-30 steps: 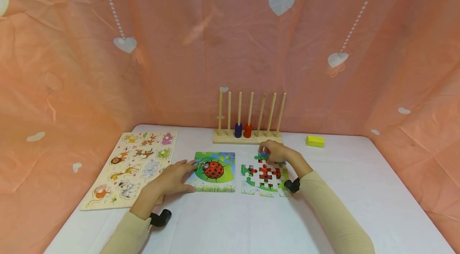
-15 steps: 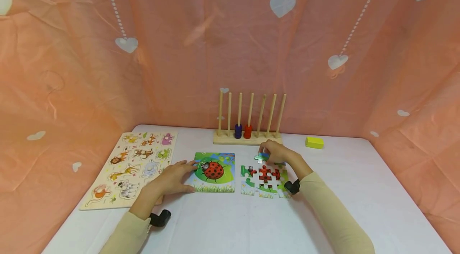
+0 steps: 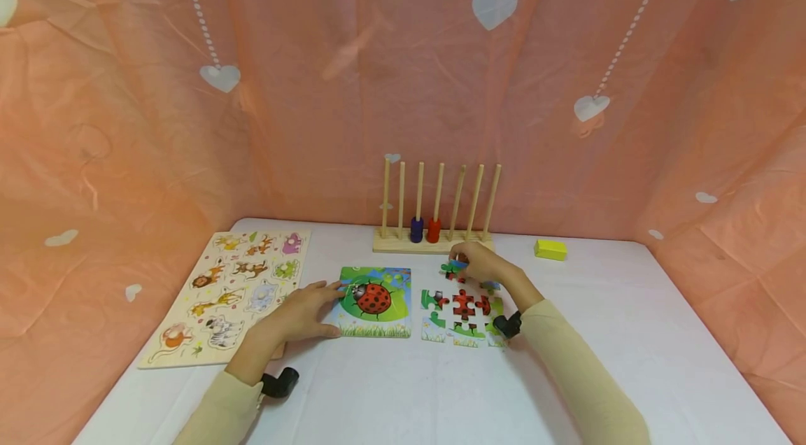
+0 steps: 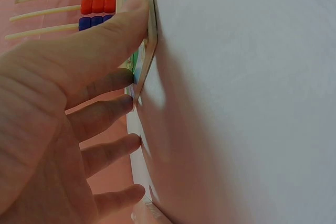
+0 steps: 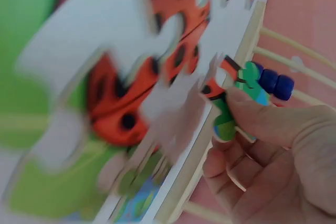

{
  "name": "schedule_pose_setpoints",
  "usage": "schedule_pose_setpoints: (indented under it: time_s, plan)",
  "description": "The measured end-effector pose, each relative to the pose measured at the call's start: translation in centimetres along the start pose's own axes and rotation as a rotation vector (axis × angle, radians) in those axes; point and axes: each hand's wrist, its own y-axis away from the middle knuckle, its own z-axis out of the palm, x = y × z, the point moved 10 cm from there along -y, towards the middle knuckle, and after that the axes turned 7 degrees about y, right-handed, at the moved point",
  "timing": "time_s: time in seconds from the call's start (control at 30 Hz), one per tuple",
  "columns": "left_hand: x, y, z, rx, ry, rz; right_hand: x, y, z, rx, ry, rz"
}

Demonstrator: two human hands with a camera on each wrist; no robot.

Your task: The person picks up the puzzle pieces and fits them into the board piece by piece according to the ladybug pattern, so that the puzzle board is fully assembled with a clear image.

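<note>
My right hand [image 3: 483,264] pinches a jigsaw piece [image 5: 223,109] printed in red, black, green and blue, between thumb and fingers. It is tilted and raised off the table, just behind the loosely laid jigsaw pieces [image 3: 464,306] that show parts of a ladybug. The fingers cover part of the held piece in the head view. My left hand [image 3: 305,312] rests at the left edge of a square ladybug board [image 3: 374,319], its thumb and fingertips touching the side. In the left wrist view those fingers [image 4: 105,114] are spread and fairly straight.
Behind the jigsaw stands a wooden peg rack [image 3: 390,243] with blue beads [image 3: 417,230] and red beads [image 3: 434,230]. An animal peg board [image 3: 208,305] lies at the left, partly under the left forearm. A yellow block [image 3: 550,250] sits at the back right.
The right hand has lifted and tilted the jigsaw piece, carrying it slightly left and away from the other pieces. The left hand has stayed at the board's edge.
</note>
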Motion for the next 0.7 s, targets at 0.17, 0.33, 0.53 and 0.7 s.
schedule_pose_setpoints:
  time_s: [0.17,0.33,0.53,0.7]
  plan:
    - [-0.1,0.0,0.0,0.001,0.004,-0.002,-2.2,-1.9,0.4,0.029,-0.022,-0.071]
    - [-0.1,0.0,0.1,-0.006,0.008,-0.004,-5.5,-4.1,2.0,-0.016,-0.016,-0.11]
    - [-0.1,0.0,0.1,-0.011,0.0,-0.001,-9.2,-6.5,4.0,-0.053,-0.028,-0.122]
    - [-0.1,-0.1,0.1,-0.007,-0.012,0.009,-11.3,-7.6,5.4,-0.06,-0.002,-0.118]
